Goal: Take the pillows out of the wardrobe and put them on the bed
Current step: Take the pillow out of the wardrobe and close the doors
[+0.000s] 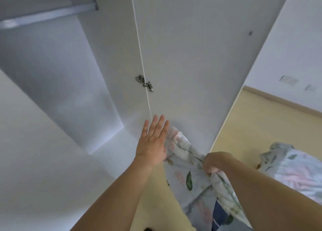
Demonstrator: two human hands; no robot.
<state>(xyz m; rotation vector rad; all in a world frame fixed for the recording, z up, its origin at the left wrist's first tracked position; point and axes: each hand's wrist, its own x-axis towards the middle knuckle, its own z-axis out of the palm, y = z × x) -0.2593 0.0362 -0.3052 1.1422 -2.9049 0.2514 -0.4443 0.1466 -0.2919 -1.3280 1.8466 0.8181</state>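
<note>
A floral pillow (184, 162) with green leaves and pink flowers hangs in front of the open white wardrobe (73, 84). My right hand (211, 164) grips its fabric in a fist at the upper edge. Flat against the pillow's left side lies my left hand (153, 140), fingers straight and pointing up towards the wardrobe door. A second floral pillow or bedding (294, 171) lies at the lower right, on what seems to be the bed. The wardrobe compartment in view holds nothing.
The wardrobe door (200, 65) stands open to the right, its metal hinge (144, 82) just above my hands. A hanging rail (48, 14) crosses the top left. Pale wooden floor (261, 122) and a white wall with sockets (289, 80) lie on the right.
</note>
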